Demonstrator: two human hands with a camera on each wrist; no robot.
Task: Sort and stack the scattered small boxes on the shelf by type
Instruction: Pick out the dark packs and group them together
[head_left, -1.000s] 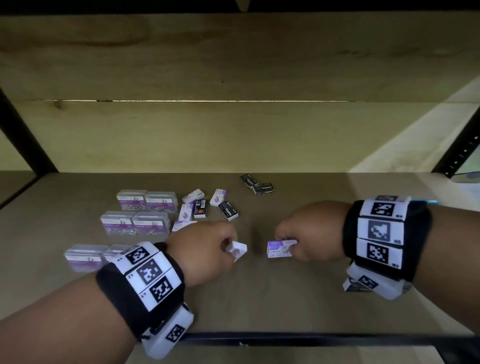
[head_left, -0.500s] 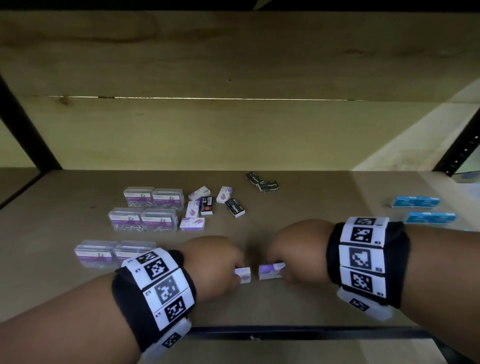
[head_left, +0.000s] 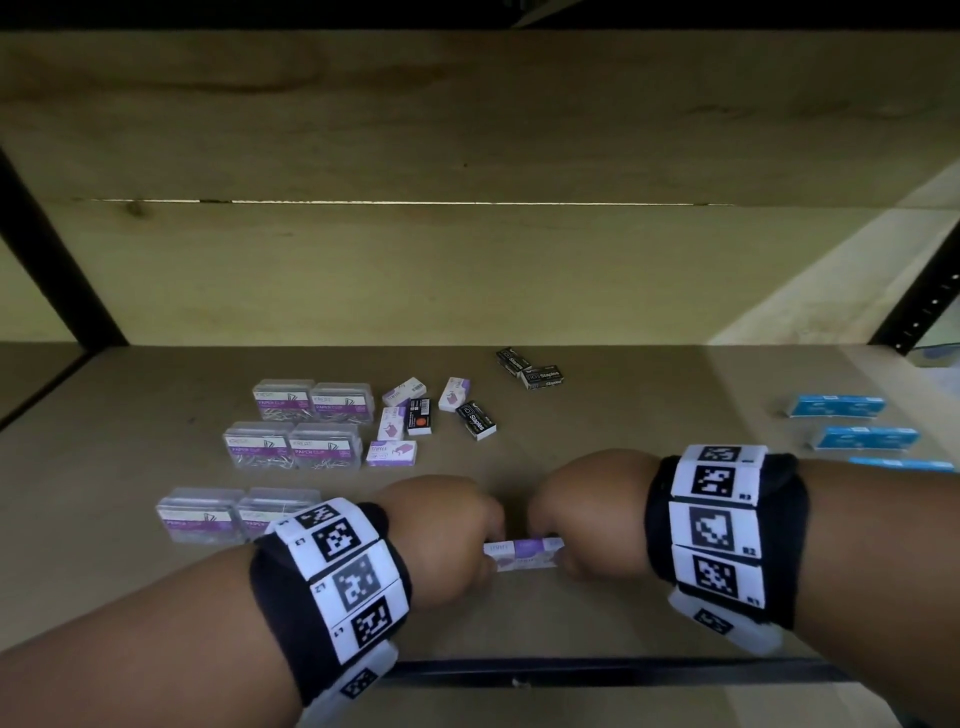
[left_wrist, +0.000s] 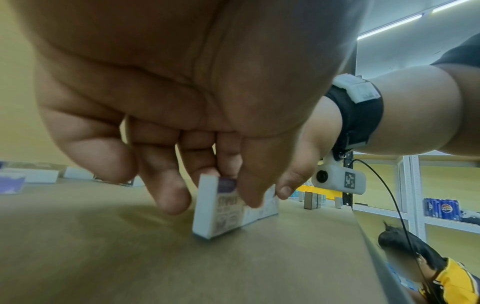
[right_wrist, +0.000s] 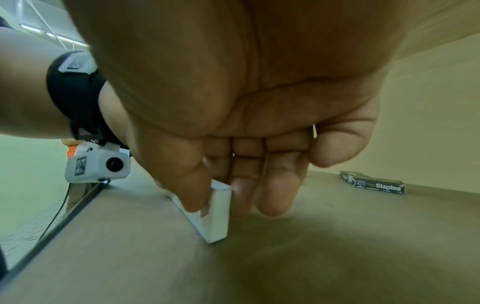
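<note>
Two small white-and-purple staple boxes (head_left: 522, 555) stand end to end on the wooden shelf (head_left: 519, 623) near its front edge. My left hand (head_left: 488, 551) pinches the left box (left_wrist: 217, 207) between thumb and fingers. My right hand (head_left: 562, 556) pinches the right box (right_wrist: 219, 214) the same way. In the left wrist view the second box (left_wrist: 262, 208) touches the first. More purple-white boxes (head_left: 390, 452) and black staple boxes (head_left: 475, 420) lie scattered behind my hands.
Clear paper-clip boxes (head_left: 291, 447) sit in paired rows at the left. Two black boxes (head_left: 540, 376) lie further back, blue boxes (head_left: 865, 438) at the right. The shelf's dark front rail (head_left: 597, 667) runs just below my wrists. A person is visible below the shelf edge (left_wrist: 441, 283).
Both hands drew back toward the front edge and came together. The two purple-white boxes, apart a second ago, now meet end to end on the shelf.
</note>
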